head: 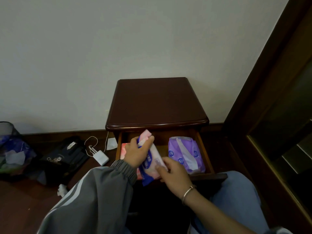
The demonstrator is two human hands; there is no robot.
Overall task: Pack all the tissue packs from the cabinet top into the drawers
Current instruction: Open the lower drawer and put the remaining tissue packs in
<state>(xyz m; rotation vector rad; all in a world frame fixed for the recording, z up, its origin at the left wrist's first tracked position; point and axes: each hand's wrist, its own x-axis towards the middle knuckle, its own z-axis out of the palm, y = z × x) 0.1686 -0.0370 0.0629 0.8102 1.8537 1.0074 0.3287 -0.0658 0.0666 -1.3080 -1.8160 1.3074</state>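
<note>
with the cabinet top emptied and a purple pack stowed, the last pack is gripped over the drawer by left hand and right hand.

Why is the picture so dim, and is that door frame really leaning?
Head view: the light is dim and soft; the wide-angle lens likely slants the door frame; the left hand, right hand and pink tissue pack look slightly blurred.
</note>
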